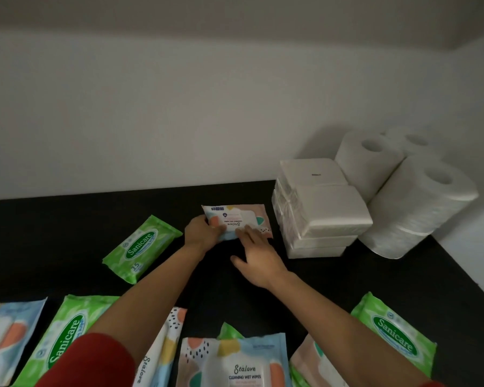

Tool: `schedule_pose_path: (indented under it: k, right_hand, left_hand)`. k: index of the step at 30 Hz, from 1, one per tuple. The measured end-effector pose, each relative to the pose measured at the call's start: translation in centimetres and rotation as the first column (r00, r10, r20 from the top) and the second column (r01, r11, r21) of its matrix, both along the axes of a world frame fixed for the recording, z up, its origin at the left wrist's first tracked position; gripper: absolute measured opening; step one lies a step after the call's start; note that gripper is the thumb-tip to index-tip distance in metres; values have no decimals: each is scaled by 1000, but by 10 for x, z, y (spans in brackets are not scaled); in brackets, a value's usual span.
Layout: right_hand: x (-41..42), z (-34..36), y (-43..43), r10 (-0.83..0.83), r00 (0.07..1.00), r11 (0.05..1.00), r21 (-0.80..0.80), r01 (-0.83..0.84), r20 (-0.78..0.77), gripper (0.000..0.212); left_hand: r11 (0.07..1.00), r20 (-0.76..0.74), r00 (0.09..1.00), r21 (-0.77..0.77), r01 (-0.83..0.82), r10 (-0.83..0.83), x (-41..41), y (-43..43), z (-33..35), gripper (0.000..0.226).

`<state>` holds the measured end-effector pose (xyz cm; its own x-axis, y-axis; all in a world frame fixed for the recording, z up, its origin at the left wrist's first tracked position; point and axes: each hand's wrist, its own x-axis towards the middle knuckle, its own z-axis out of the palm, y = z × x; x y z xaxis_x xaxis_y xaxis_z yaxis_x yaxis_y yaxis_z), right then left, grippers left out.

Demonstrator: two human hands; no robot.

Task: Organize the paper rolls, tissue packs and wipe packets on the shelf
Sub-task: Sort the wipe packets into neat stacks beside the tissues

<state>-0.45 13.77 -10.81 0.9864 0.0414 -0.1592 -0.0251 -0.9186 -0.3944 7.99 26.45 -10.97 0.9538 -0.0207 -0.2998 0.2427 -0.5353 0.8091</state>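
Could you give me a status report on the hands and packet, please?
Left hand grips left end of pastel plastic wipe packet. Right hand open, fingertips on near edge. Packet on black shelf beside white tissue pack stack. Nothing in the way.

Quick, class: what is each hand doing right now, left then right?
Left hand: grips the left end of the Stalove wipe packet.
Right hand: open, straight fingers touching the same packet.
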Motion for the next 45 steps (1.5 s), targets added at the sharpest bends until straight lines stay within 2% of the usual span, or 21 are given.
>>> schedule_pose_path:
  k: [4,8,13,21,25,30,32,34,37,39,42,45]
  right_hand:
    - [9,-11,1,8,997,999,-34,-11,-82,73]
    - [15,-15,-4,37,994,997,-65,-44,-103,69]
    - [17,-16,-7,42,995,988,-142,-55,-95,70]
    - [22,-24,-4,2,999,987,-162,-9,-44,77]
    - [24,-27,-5,-29,999,991,-130,23,-43,80]
    - [29,-26,-5,-69,997,995,-74,66,-37,83]
    - [31,-23,-4,-106,994,994,-23,106,-3,80]
    - [31,-20,0,-164,986,987,3,164,31,74]
    - [29,-18,12,-273,962,961,32,274,-6,70]
    - [30,-18,20,-318,947,939,121,322,-54,69]
    - [36,-15,26,-342,936,883,314,350,-82,68]
    - [38,-10,26,-351,936,841,428,332,-35,61]
  left_hand:
    - [1000,49,998,3,-31,31,1,-2,2,61]
    - [993,159,985,110,47,-65,4,-2,3,73]
    - [931,219,944,325,166,-245,8,1,-3,47]
    - [865,270,899,463,193,-345,12,-1,-7,52]
    - [853,233,893,460,248,-386,15,-2,-9,56]
    - [864,248,893,443,242,-377,15,5,1,27]
    - [886,245,917,421,193,-316,18,10,7,31]
    - [874,257,922,463,146,-289,25,13,8,43]
    - [800,146,928,563,207,-343,35,11,4,69]
    - [826,49,942,496,266,-332,37,6,3,76]
    - [944,-94,976,248,216,-198,35,0,8,68]
    - [937,-135,974,274,216,-185,34,4,9,47]
